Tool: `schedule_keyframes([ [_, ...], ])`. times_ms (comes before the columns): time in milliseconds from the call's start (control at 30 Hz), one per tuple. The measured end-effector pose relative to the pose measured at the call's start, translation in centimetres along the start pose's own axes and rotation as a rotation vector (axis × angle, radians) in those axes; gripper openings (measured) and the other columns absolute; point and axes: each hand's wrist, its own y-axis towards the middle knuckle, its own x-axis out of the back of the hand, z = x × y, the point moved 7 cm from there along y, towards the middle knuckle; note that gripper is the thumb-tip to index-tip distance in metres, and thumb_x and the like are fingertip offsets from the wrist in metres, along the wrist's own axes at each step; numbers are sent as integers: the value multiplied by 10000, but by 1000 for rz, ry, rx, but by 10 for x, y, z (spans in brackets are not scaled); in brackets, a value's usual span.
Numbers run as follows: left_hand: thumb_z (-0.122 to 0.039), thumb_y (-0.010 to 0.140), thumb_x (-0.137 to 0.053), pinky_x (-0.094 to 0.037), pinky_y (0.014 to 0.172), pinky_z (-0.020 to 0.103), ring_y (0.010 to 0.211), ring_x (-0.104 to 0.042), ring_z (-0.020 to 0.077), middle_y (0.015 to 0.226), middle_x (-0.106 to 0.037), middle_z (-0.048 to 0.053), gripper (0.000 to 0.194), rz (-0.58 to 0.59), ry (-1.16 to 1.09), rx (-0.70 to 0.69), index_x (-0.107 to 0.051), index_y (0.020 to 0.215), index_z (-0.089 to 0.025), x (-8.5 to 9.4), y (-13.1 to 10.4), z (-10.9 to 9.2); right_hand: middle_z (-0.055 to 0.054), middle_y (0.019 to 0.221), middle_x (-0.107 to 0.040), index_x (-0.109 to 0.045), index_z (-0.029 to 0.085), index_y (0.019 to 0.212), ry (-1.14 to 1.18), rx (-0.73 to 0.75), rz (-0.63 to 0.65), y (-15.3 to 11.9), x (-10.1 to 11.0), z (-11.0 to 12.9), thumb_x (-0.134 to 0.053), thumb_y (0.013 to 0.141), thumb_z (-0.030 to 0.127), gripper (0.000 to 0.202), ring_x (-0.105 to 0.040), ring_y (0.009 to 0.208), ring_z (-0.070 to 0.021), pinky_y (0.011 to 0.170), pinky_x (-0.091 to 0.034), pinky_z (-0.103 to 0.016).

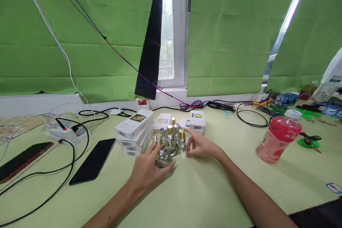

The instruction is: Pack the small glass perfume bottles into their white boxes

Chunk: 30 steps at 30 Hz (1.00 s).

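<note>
A tight group of small glass perfume bottles [170, 139] with gold and silver caps stands on the table between my two hands. On its near left side, my left hand [145, 167] curves around a rounded glass perfume bottle [163, 160], thumb in front and fingers at its far side. From the right, my right hand [200, 144] reaches to a slim gold-capped bottle [182, 141] at the group's edge. Its index finger is stretched out beside that bottle and the thumb is apart; nothing shows in its grasp.
Stacked white boxes [136, 124] stand left of the bottles, with more boxes [197, 120] behind. A black phone [93, 161], another phone [24, 160], a power strip [64, 132] and cables lie leftward. A pink drink bottle [279, 136] stands right, near coiled black cable [252, 117].
</note>
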Motion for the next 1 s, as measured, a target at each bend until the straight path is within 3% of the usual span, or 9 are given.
schedule_keyframes([
  [100, -542, 827, -676, -514, 597, 322, 751, -724, 231, 1062, -706, 80, 377, 23, 0, 31, -595, 983, -208, 1, 0, 2, 15, 757, -700, -541, 163, 1396, -118, -5, -213, 4, 22, -7, -656, 761, 120, 646, -581, 627, -147, 620, -436, -240],
  [233, -568, 812, -665, -488, 567, 326, 673, -693, 219, 1081, -687, 78, 387, 71, 2, 107, -563, 954, -223, 1, 0, 6, -5, 729, -687, -678, 184, 1112, -244, -19, -559, -1, 50, -9, -581, 849, 205, 281, -611, 652, -178, 690, -459, -292],
  [367, -569, 807, -655, -487, 585, 339, 659, -675, 217, 1142, -673, 84, 386, 114, -27, 166, -538, 956, -233, 0, 2, 9, -24, 747, -658, -678, 175, 1090, -276, -72, -830, -13, 69, -15, -549, 885, 291, 268, -626, 680, -211, 713, -485, -334],
  [467, -577, 803, -656, -507, 643, 356, 774, -705, 259, 1162, -682, 92, 401, 136, -65, 187, -532, 968, -234, -3, 3, 11, -91, 943, -630, -668, 157, 1179, -351, -126, -1000, -23, 80, -26, -597, 879, 395, 390, -632, 827, -258, 745, -515, -376],
  [600, -574, 811, -652, -513, 685, 368, 838, -713, 294, 994, -722, 66, 420, 189, -116, 181, -546, 1033, -234, -9, 3, 15, -177, 1234, -515, -617, 177, 1374, -417, -99, -972, -16, 77, -42, -743, 801, 504, 672, -562, 1132, -343, 950, -514, -467],
  [767, -567, 812, -661, -520, 713, 371, 821, -708, 290, 933, -730, 65, 410, 197, -151, 156, -553, 1018, -230, -12, 2, 17, -173, 1465, -400, -596, 270, 1446, -420, -113, -804, 5, 59, -60, -691, 874, 532, 636, -457, 1337, -391, 1103, -426, -536],
  [1000, -553, 816, -665, -539, 733, 386, 885, -708, 295, 1010, -730, 82, 400, 204, -178, 140, -575, 1019, -219, -12, 2, 17, -173, 1403, -549, -672, 215, 1350, -470, -141, -827, 9, 54, -52, -630, 930, 525, 524, -542, 1262, -354, 1046, -469, -480],
])
